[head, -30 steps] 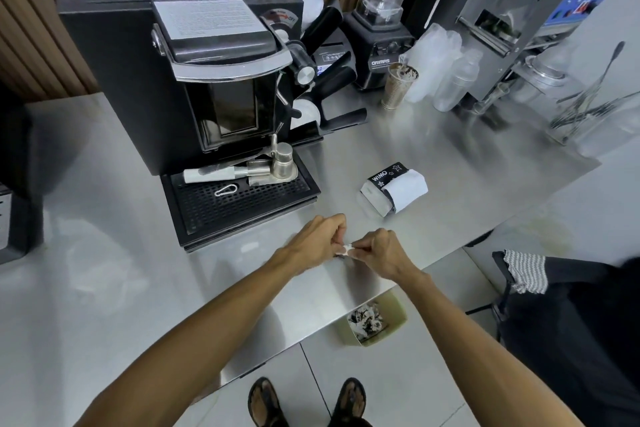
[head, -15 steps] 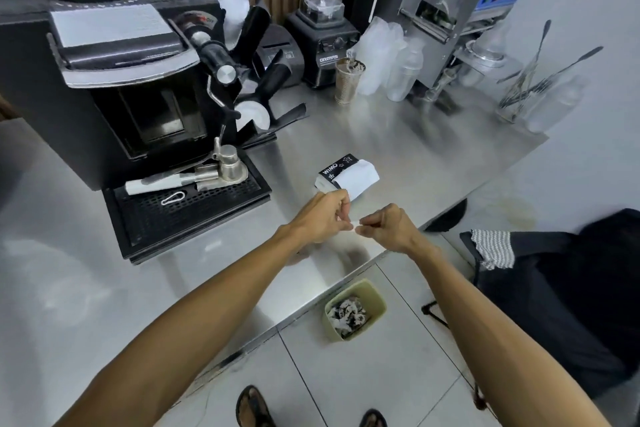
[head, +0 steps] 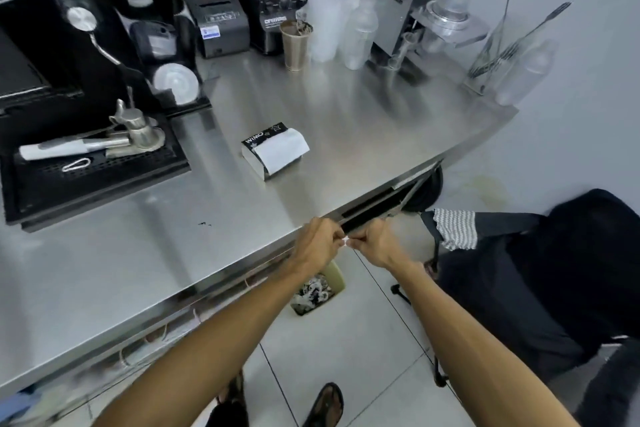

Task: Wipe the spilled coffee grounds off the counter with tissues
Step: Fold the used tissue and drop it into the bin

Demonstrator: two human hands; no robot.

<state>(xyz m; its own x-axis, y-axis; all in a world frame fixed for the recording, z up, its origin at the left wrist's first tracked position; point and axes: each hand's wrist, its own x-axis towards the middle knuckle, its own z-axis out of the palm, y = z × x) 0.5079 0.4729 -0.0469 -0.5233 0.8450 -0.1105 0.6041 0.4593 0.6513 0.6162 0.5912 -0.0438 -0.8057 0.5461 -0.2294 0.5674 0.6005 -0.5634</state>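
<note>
— Hands, where are they?
— Left hand (head: 318, 243) and right hand (head: 375, 245) meet just past the front edge of the shiny stainless-steel tabletop (head: 346, 107), above the grey floor tiles (head: 346, 357). The fingers of both are curled, and together they pinch one small crumpled white tissue scrap (head: 346, 242) between them.
— And the spilled grounds?
— A few dark coffee-ground specks (head: 204, 224) lie on the tabletop, well to the left of the hands, near the black drip tray (head: 104, 177) of the espresso machine.
— Are there other tissues?
— A black-and-white tissue pack (head: 275, 149) lies on the tabletop, with one white sheet sticking out. Under the left forearm, a pale green bin (head: 338, 276) stands on the floor, with crumpled tissues inside.
</note>
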